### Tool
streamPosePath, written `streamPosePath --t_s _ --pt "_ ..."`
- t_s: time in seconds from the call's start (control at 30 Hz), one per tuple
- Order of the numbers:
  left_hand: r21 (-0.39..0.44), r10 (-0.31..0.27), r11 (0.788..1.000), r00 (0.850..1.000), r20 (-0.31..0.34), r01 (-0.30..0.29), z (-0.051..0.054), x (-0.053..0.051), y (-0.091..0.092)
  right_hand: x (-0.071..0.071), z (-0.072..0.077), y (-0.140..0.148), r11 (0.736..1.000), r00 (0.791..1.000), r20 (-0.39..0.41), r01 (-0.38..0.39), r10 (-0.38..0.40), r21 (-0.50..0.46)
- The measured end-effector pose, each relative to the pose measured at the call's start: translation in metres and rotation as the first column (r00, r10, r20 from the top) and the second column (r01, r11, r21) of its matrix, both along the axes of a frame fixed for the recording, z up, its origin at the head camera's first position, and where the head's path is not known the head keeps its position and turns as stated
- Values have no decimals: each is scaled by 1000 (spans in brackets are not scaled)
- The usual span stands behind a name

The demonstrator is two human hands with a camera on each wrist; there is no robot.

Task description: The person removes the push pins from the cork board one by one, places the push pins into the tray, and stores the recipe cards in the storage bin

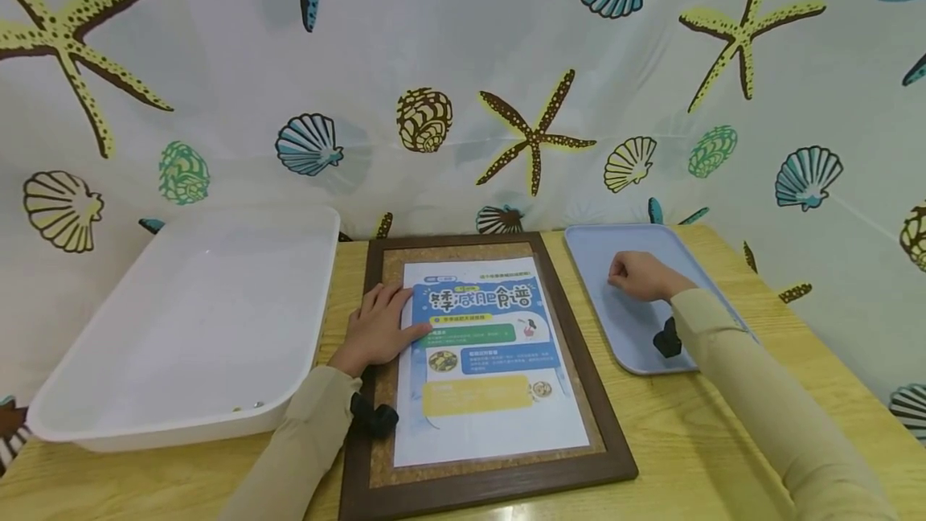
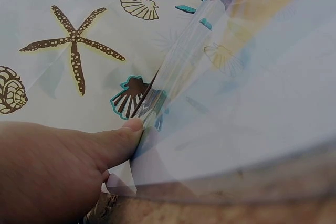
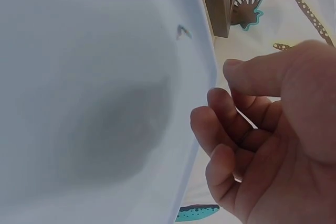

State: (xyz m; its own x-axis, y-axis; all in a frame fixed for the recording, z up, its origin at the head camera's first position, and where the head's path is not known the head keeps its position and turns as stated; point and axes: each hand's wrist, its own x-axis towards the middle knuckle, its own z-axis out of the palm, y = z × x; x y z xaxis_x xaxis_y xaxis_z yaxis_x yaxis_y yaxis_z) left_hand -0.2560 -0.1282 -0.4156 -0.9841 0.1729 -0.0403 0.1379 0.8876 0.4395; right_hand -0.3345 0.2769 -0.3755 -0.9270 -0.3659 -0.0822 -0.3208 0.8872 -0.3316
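Observation:
A printed sheet in a clear, shiny cover lies on a cork board with a dark brown frame. My left hand rests flat with spread fingers over the sheet's upper left edge; in the left wrist view its thumb touches the clear cover. My right hand is over the blue tray, fingers loosely curled. In the right wrist view, thumb and fingertips of that hand stand apart with nothing visible between them. A tiny item lies near the tray's edge.
A large white tub stands left of the board, with small bits near its front rim. The wooden table runs under everything. Behind hangs a white cloth with starfish and shells. Dark wrist devices sit at both cuffs.

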Motion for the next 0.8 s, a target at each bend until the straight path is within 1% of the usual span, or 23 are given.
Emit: streamPosePath --t_s 0.13,0.4,0.67,0.8 --pt "7 -1 1000 1000 6 1 0 -1 0 0 0 -3 1000 1000 -12 -10 10 -7" --pt "3 3 1000 1000 7 -3 0 -1 -1 -2 -1 -19 997 997 -48 -68 65 -48" --pt "2 3 1000 1000 10 -3 -1 0 -1 0 -5 -34 995 996 -34 -88 86 -53" --pt "-1 4 1000 1000 11 -4 -1 -1 0 1 -4 -41 993 994 -25 -103 102 -65"
